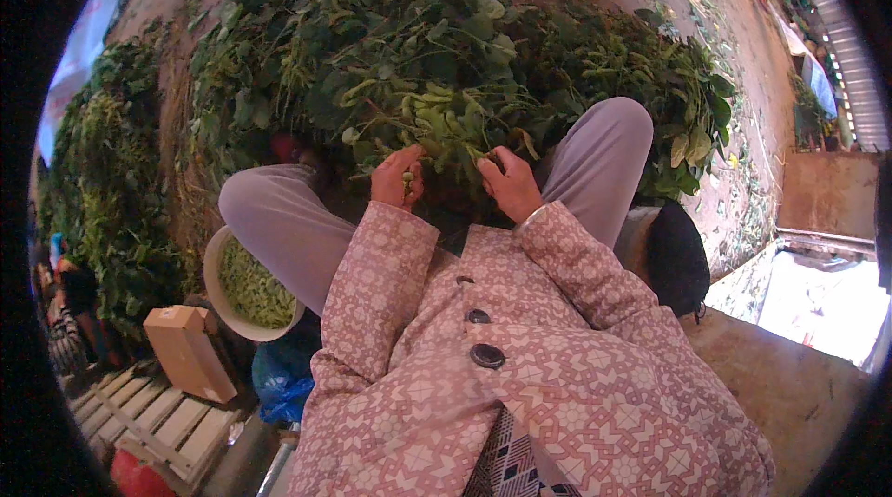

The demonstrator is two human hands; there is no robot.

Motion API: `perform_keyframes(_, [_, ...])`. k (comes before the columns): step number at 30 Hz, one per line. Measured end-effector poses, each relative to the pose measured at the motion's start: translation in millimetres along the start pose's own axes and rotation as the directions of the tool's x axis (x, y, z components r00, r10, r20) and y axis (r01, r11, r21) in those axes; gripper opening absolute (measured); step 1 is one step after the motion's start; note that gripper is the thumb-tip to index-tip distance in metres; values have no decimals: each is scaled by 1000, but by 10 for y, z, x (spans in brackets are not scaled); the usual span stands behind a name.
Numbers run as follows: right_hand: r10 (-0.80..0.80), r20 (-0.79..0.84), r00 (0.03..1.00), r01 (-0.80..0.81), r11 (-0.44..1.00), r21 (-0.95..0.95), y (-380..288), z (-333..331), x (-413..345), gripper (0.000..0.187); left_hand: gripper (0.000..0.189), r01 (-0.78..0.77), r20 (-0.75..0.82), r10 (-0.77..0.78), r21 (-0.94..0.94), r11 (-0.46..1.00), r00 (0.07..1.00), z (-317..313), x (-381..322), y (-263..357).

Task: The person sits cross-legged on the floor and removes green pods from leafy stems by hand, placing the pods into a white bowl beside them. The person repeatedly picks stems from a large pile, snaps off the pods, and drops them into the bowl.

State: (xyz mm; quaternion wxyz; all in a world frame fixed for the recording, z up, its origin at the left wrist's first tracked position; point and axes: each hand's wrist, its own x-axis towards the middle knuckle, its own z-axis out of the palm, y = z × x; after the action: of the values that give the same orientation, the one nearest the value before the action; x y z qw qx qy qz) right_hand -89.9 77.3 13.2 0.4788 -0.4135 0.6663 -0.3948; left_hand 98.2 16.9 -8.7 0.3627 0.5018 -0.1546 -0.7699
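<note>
Before my knees lies a big heap of leafy green bean plants (418, 30) with pods on their stems. My left hand (398, 178), fingers curled, has a green pod (408, 181) in it at the heap's near edge. Opposite, the fingertips of my right hand (510, 180) pinch a green stem (475, 152). Between and just beyond both hands hangs a cluster of fuzzy green pods (439, 114). Beside my left knee is a white bucket (214, 281) holding many green pods (254, 291).
More cut plants (125, 176) are piled at the far left. A cardboard box (188, 351) stands by a wooden pallet (157, 417), near a blue plastic bag (282, 392). At the left edge is another person (80, 295). A black rounded object (676, 256) sits by my right thigh.
</note>
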Motion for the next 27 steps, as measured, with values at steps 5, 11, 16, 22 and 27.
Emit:
perform_keyframes(5, [-241, 0, 970, 230, 927, -297, 35, -7, 4, 23, 22, -129, -16, 134, 178, 976, 991, 121, 6, 35])
perform_keyframes(11, [-203, 172, 964, 254, 899, -356, -447, 85, -12, 26, 16, -76, 57, 73, 43, 996, 996, 58, 57, 62])
perform_keyframes(16, [-143, 390, 910, 227, 957, -179, -331, 174, 142, 25, 14, -43, 110, 37, 52, 998, 993, 104, -9, 122])
perform_keyframes(22, [154, 512, 845, -127, 988, -87, -581, 133, 54, 27, 13, -91, 169, 64, 155, 984, 983, -8, 23, 99])
perform_keyframes(27, [161, 642, 750, -350, 920, 178, -272, 94, 209, 19, 19, -61, 243, 37, 95, 994, 969, -8, 42, 99])
